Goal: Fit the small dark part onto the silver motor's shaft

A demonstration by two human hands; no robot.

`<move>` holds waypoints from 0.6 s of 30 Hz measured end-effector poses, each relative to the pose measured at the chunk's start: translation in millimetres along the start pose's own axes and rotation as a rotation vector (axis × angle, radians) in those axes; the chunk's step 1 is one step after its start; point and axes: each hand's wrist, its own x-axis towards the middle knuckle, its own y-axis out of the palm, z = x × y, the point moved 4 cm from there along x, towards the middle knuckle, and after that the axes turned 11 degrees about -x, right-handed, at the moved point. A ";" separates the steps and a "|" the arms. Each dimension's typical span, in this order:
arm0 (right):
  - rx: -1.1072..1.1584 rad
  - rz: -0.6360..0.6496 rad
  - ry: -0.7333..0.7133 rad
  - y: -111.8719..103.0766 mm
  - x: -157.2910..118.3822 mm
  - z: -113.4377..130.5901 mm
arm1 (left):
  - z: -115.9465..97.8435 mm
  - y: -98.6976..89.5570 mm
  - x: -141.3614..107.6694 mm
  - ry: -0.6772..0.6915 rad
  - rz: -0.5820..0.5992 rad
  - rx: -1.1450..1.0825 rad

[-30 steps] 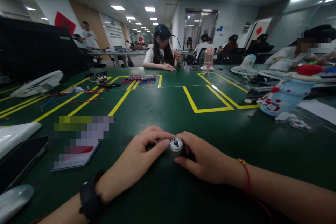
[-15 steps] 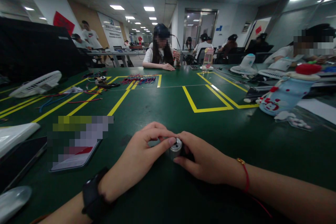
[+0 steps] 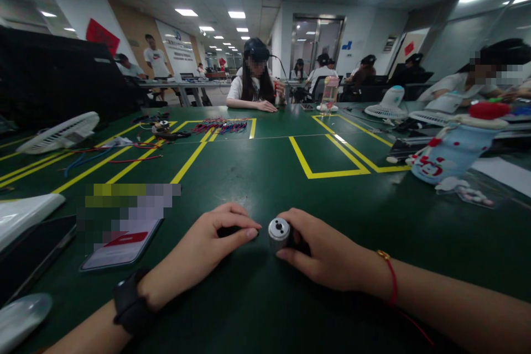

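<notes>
My right hand is wrapped round a small silver metal cylinder, thumb in front and fingers behind. The cylinder stands upright, and its round top face shows a few dark holes. To the left of it, apart from the metal, is my left hand. Its thumb and forefinger are pinched together; a tiny dark spot shows by the thumb tip, too small to name. Both hands are low over the green table.
A phone lies left of my left hand, with a computer mouse nearer me. A blue bottle with a red top stands at right. Thin wires lie farther back, before a seated person.
My left hand has drawn away from the cylinder's top, to the left and slightly down, so the top face shows fully. My right hand has hardly moved.
</notes>
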 end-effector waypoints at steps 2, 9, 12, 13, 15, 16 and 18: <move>0.001 0.003 0.002 0.6 -0.5 -0.9 | 3.7 2.4 0.1 0.013 0.042 0.036; -0.010 0.000 0.007 1.8 -0.2 -1.7 | 7.7 9.5 -1.0 0.055 0.072 0.215; -0.006 -0.003 0.009 1.2 0.4 -1.0 | 6.9 9.8 -1.9 0.042 0.085 0.239; -0.005 0.000 0.008 1.0 0.5 -0.7 | 6.5 9.6 -1.8 0.038 0.091 0.237; -0.007 0.005 0.008 0.7 0.4 -0.3 | 5.7 8.4 -1.1 0.029 0.092 0.210; -0.006 0.007 0.009 0.6 0.3 -0.3 | 5.3 7.3 -0.5 0.025 0.085 0.185; -0.003 0.002 0.007 0.3 -0.1 -0.3 | 4.5 3.6 0.6 0.017 0.037 0.118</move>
